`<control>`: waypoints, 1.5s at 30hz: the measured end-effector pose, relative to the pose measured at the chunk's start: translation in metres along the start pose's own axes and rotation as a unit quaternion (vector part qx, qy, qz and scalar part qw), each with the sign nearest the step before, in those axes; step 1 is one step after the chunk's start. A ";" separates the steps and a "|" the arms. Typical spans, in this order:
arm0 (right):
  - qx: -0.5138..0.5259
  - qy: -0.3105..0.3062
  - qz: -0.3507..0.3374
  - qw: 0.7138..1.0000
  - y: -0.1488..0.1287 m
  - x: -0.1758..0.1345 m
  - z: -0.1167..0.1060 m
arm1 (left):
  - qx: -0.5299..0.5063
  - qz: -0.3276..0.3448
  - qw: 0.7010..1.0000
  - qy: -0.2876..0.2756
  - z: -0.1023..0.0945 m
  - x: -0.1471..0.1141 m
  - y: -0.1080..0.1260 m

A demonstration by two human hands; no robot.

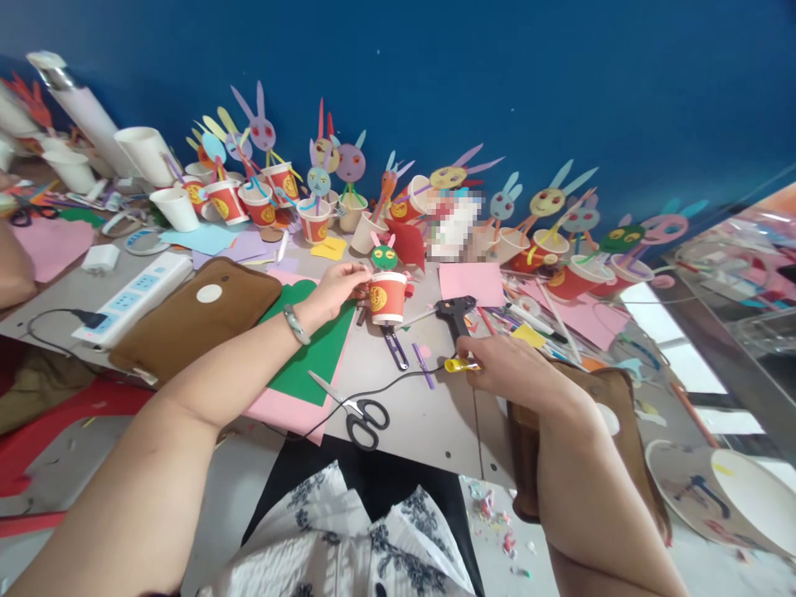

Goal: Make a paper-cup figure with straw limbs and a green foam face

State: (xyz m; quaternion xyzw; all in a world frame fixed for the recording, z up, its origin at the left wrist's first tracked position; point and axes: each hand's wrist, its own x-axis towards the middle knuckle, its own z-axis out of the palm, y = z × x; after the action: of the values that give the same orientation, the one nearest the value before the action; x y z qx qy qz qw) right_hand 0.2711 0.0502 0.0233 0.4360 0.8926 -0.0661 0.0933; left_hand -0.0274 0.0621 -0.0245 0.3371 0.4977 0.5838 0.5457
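Note:
My left hand (339, 290) is closed at the left edge of a red paper cup (389, 300) with a yellow emblem, its fingertips pinched at the rim. A green paper rabbit head (384, 255) with pink ears rises above this cup. My right hand (513, 369) is closed at the lower handle of a black hot glue gun (457, 313), whose nozzle points left toward the cup. A shiny yellow piece (461, 365) shows by those fingers. A purple-and-black snipper (395, 348) lies below the cup, beside a purple strip (424, 366).
Black-handled scissors (366, 414) lie near the front edge, crossed by a cord. Green paper (311, 365) and brown pouches (199, 315) flank the middle. A white power strip (137, 294) lies left. Several cup rabbits (314, 220) line the blue wall. Another person's arm (13, 265) shows at left.

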 end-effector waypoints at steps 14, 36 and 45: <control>0.242 0.139 -0.025 0.960 0.002 0.019 0.006 | 0.021 -0.008 1.000 -0.020 -0.005 0.003 -0.001; 0.378 0.109 -0.032 0.919 0.002 0.014 -0.006 | 0.059 -0.011 0.998 0.003 -0.005 0.005 -0.002; 0.535 -0.117 -0.157 0.822 0.013 0.018 0.005 | 0.340 0.331 0.874 -0.104 0.011 -0.038 0.021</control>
State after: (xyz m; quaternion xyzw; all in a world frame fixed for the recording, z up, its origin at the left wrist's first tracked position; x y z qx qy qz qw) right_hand 0.2708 0.0711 0.0140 0.2601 0.7555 -0.5980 -0.0623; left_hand -0.0171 0.0290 0.0045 0.7054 0.4654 0.4869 0.2208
